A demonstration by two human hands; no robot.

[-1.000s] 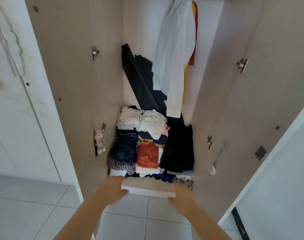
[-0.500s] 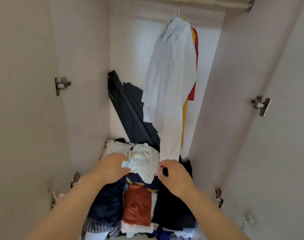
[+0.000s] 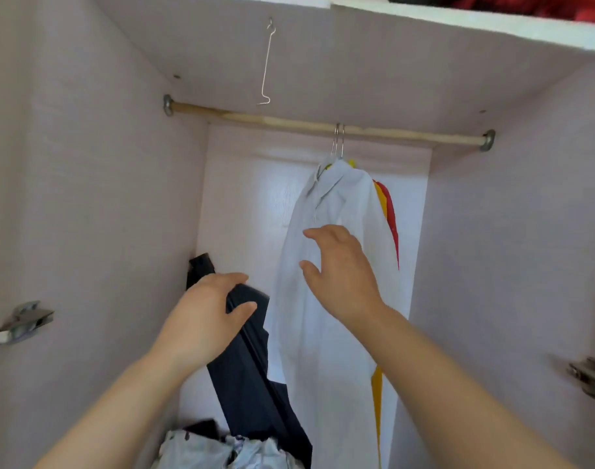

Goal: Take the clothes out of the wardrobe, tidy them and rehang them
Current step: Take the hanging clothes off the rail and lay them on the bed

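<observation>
Two forearms (image 3: pixel 458 401): bare, reaching from near edge into wardrobe (image 3: pixel 86 198).
L hand (image 3: pixel 204 319): fingers loosely spread, thumb out, holding nothing; in front of dark item, contact can't be told.
R hand (image 3: pixel 340 275): wide, fingers slightly curved, empty; in front of white shirt's chest, contact unclear.
Folded pile (image 3: pixel 221 451): pale clothes at btm, left of centre.
Dark item (image 3: pixel 248 367): black, tilted toward far-left corner.
White shirt (image 3: pixel 329 350): on hanger, centre-right, hung from rod.
Yellow-red garment (image 3: pixel 389 218): just behind shirt, on its right.
Rod (image 3: pixel 289 125): wooden, far top, wall to wall.
Wire hook (image 3: pixel 267 62): dangles from top panel, left of hangers.
</observation>
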